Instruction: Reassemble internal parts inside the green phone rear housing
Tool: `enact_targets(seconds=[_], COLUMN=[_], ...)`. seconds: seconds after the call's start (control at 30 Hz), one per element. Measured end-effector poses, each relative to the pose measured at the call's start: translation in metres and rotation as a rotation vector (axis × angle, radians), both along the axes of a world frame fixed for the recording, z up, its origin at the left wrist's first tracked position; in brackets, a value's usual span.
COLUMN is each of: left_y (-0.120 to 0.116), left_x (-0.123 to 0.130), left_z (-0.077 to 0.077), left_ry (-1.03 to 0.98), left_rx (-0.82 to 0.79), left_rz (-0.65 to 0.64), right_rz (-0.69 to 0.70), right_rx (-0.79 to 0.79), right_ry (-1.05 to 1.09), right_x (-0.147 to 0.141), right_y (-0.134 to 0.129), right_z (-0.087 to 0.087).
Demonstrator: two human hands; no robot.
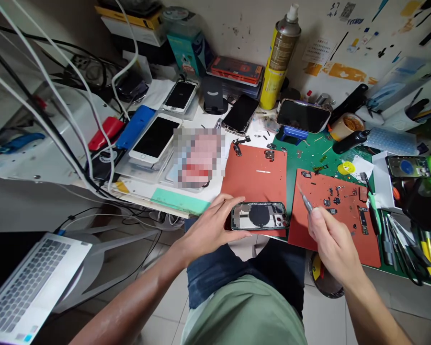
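Observation:
My left hand grips the left end of an opened phone housing, thumb along the near side and fingers along the far side. The housing lies inner side up near the front edge of a red-brown mat, and a dark round pad shows in its middle. In my right hand is a slim screwdriver, its tip pointing up and left. That hand hovers over a second red-brown mat, where several small phone parts and a narrow circuit board lie.
Tweezers and other tools lie at the right. A phone on a blue stand, a yellow spray can and other phones line the back and left. White cables hang at left above a laptop.

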State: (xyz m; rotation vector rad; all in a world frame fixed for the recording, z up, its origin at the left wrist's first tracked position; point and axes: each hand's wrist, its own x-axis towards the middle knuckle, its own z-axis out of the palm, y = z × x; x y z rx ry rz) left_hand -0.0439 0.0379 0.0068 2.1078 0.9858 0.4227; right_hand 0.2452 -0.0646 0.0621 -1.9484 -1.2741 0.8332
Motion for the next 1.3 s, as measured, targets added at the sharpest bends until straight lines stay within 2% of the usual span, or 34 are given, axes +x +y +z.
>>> enact_targets(seconds=[0.1,0.2,0.27,0.33,0.43,0.53,0.77,0.83,0.93,1.0,1.07,1.17,1.3], left_y=[0.000,0.001,0.001,0.001,0.000,0.000,0.001,0.001,0.000,-0.001,-0.001,-0.002,-0.002], left_x=[0.003,0.006,0.007,0.007,0.007,0.006,0.006,0.007,0.008,0.009,0.009,0.009,0.010], left_z=[-0.002,-0.004,-0.003,-0.002,-0.002,-0.003,-0.007,-0.007,-0.008,-0.008,-0.010,-0.011,-0.011], left_ry=[-0.048,-0.077,-0.084,-0.084,-0.076,-0.073,-0.092,-0.102,-0.116,-0.115,-0.111,-0.106,-0.100], left_rx=[0.007,0.031,0.041,0.045,0.041,0.035,0.065,0.088,0.128,0.139,0.142,0.136,0.120], left_rz=[0.027,0.036,0.035,0.032,0.032,0.040,0.052,0.049,0.049,0.045,0.034,0.024,0.034], right_rz=[-0.111,-0.310,-0.435,-0.505,-0.469,-0.400,-0.439,-0.481,-0.479,-0.367,-0.208,-0.046,-0.019], right_rx=[0.047,0.184,0.303,0.444,0.597,0.596,0.424,0.492,0.682,0.757,0.775,0.785,0.793], right_ry=[0.044,0.043,0.104,0.212,0.370,0.495,0.638,0.520,0.099,-0.194,-0.377,-0.483,-0.511], right_x=[-0.008,-0.020,-0.028,-0.034,-0.037,-0.037,-0.059,-0.072,-0.091,-0.100,-0.103,-0.103,-0.104], right_y=[-0.041,-0.063,-0.067,-0.065,-0.058,-0.047,-0.025,-0.024,-0.027,-0.028,-0.028,-0.022,-0.016], right_z=[-0.006,-0.008,-0.004,0.002,0.006,0.002,-0.017,-0.023,-0.039,-0.051,-0.062,-0.071,-0.074])
